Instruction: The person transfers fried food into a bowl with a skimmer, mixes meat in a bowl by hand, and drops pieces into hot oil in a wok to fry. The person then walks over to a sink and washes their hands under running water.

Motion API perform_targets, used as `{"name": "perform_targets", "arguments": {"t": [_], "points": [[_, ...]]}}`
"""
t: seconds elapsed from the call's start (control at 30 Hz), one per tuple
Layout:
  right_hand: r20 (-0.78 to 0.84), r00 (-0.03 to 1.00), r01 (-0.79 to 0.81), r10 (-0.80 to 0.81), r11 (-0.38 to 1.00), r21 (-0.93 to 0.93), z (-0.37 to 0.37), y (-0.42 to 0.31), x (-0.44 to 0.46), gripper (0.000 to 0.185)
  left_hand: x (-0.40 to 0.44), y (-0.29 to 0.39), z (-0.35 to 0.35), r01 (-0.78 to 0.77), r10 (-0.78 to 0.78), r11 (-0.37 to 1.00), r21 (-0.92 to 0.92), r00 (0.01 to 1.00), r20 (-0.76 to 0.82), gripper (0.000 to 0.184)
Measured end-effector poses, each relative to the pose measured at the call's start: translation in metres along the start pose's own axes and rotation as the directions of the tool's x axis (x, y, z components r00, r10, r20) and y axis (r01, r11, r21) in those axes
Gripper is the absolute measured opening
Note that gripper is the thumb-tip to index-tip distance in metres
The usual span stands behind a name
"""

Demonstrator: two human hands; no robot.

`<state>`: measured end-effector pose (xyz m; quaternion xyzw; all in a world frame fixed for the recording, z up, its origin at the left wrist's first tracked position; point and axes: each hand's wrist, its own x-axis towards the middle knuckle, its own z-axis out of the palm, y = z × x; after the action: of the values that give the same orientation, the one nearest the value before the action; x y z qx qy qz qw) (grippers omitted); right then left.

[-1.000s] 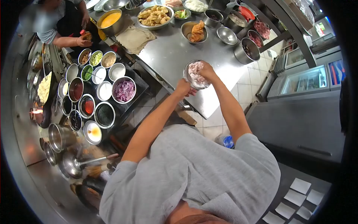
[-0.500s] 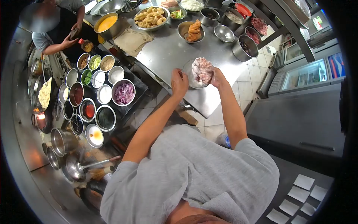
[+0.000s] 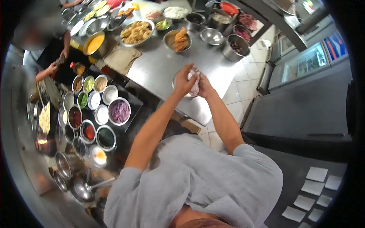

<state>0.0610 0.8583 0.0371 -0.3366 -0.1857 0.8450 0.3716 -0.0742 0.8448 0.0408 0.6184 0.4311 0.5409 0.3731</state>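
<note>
Pale meat (image 3: 195,83) — fingers (image 3: 188,70) around it, bowl (image 3: 175,80) beneath

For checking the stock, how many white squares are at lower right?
8: two slanting rows of four white squares on the dark surface; the lowest is cut by the picture edge; more may lie outside.

From my remote post I looked into a kitchen, evidently a commercial one. A steel work surface (image 3: 150,68) carried raw meat (image 3: 248,21) and a heap of golden food pieces (image 3: 135,32) in metal bowls. Round metal containers of chopped purple onion (image 3: 120,111) and red sauce (image 3: 75,117) stood clustered near a stove flame (image 3: 42,141). I also saw a glass-fronted refrigerator (image 3: 304,70), a tiled floor (image 3: 243,93) and a co-worker (image 3: 40,60) in dark clothing.
</note>
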Motion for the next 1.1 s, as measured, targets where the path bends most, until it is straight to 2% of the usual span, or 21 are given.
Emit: {"name": "perform_targets", "arguments": {"t": [0.03,0.07,0.1,0.13,0.17,0.2,0.23,0.3,0.37,0.43,0.47,0.5,0.57,0.6,0.73,0.87,0.97,1.03,1.07,1.1], "points": [[-0.003,0.999,0.033,-0.033,0.999,-0.038,0.000,-0.003,-0.003,0.047,0.005,0.005,0.003,-0.026,0.026,1.000,-0.013,0.999,0.026,0.054],[0.063,0.996,0.068,-0.068,0.998,-0.010,-0.003,-0.004,-0.002,0.040,0.006,0.011,0.005,-0.083,0.086,0.995,0.059,0.995,-0.056,0.053],[0.084,0.994,0.064,-0.066,0.998,0.024,-0.001,-0.005,-0.004,0.043,0.007,0.016,0.005,-0.132,0.150,0.982,0.132,0.980,-0.135,0.052],[0.007,1.000,0.022,-0.022,0.999,-0.042,0.007,-0.010,-0.010,0.045,0.008,0.020,0.004,-0.160,0.172,0.981,0.113,0.979,-0.108,0.052],[-0.044,0.999,-0.016,0.013,0.998,-0.057,0.007,-0.011,-0.008,0.047,0.009,0.022,0.000,-0.053,0.054,0.999,0.010,0.998,-0.042,0.051],[0.010,0.999,-0.043,0.043,0.999,-0.027,0.004,-0.011,-0.008,0.047,0.010,0.023,0.000,0.067,-0.064,0.995,-0.076,0.997,0.035,0.049],[0.069,0.995,-0.076,0.076,0.997,-0.001,0.000,-0.011,-0.006,0.047,0.011,0.030,0.001,0.052,-0.048,0.995,-0.080,0.997,0.053,0.049],[0.095,0.995,-0.045,0.039,0.997,0.062,-0.007,-0.009,0.000,0.048,0.013,0.040,0.001,0.112,-0.109,0.993,-0.038,0.991,0.073,0.045],[0.123,0.992,-0.031,0.015,0.992,0.125,-0.016,-0.004,0.002,0.048,0.013,0.036,0.007,0.084,-0.081,0.994,-0.064,0.996,0.036,0.039],[0.213,0.974,0.009,-0.080,0.948,0.318,-0.010,-0.004,-0.004,0.049,0.013,0.046,0.007,-0.106,0.102,0.991,0.084,0.994,0.049,0.033],[0.080,0.994,0.047,-0.080,0.933,0.357,-0.001,-0.004,-0.012,0.050,0.012,0.053,0.009,-0.167,0.159,0.974,0.150,0.985,0.064,0.031],[0.083,0.993,0.049,-0.083,0.933,0.356,-0.004,-0.001,-0.008,0.050,0.010,0.059,0.012,-0.171,0.163,0.974,0.152,0.985,0.065,0.031],[0.127,0.990,0.007,-0.060,0.926,0.376,-0.011,0.007,0.002,0.054,0.003,0.066,0.017,-0.402,0.381,0.850,0.339,0.915,0.130,0.031],[0.133,0.989,0.004,-0.062,0.920,0.393,-0.010,0.008,0.001,0.055,-0.001,0.067,0.020,-0.453,0.439,0.820,0.349,0.890,0.122,0.030],[0.051,0.996,0.047,-0.072,0.921,0.386,0.000,0.013,-0.009,0.056,-0.006,0.069,0.028,-0.520,0.511,0.754,0.401,0.848,0.138,0.028],[-0.082,0.991,0.127,-0.108,0.953,0.274,0.002,0.013,-0.002,0.058,-0.004,0.060,0.030,-0.488,0.517,0.736,0.469,0.852,0.076,0.025],[-0.254,0.954,0.174,-0.158,0.984,0.042,-0.014,0.012,0.014,0.060,0.004,0.057,0.027,-0.425,0.497,0.785,0.451,0.867,-0.047,0.022],[-0.102,0.991,0.094,-0.091,0.995,0.022,-0.007,-0.003,0.005,0.061,0.013,0.045,0.022,-0.166,0.257,0.929,0.330,0.933,-0.253,0.017],[0.143,0.990,-0.002,0.004,1.000,-0.016,0.025,-0.033,-0.027,0.066,0.018,0.046,0.016,-0.069,0.175,0.953,0.294,0.919,-0.352,0.011],[0.103,0.995,-0.007,-0.001,0.997,0.082,0.037,-0.040,-0.033,0.070,0.024,0.044,0.011,-0.054,0.169,0.952,0.303,0.914,-0.369,0.011]]}}
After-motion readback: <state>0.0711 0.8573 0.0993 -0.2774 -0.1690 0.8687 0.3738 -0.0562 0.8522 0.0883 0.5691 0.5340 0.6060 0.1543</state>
